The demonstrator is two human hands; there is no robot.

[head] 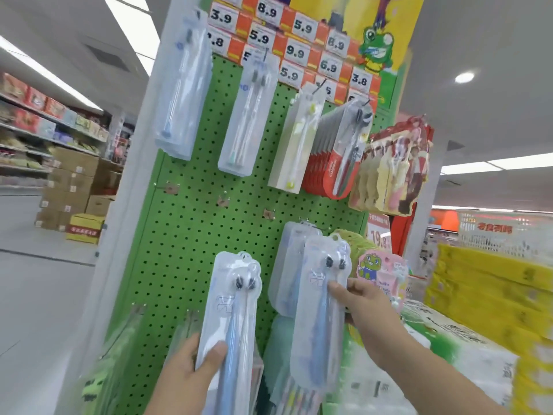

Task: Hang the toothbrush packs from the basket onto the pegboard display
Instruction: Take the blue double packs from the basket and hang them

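Both hands grip clear toothbrush packs, the left hand [191,366] round one pack [230,313], the right hand [363,313] pinching another [320,313], both unhung before the green pegboard [191,223], where several packs hang and three middle hooks [223,201] look bare.

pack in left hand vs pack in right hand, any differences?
The left-hand pack sits lower and further left than the right-hand pack. The left hand grips its pack near the lower half; the right hand pinches its pack at mid-height from the side. The right-hand pack overlaps a hung clear pack; the left-hand pack fronts bare pegboard. Both are clear twin-brush blisters.
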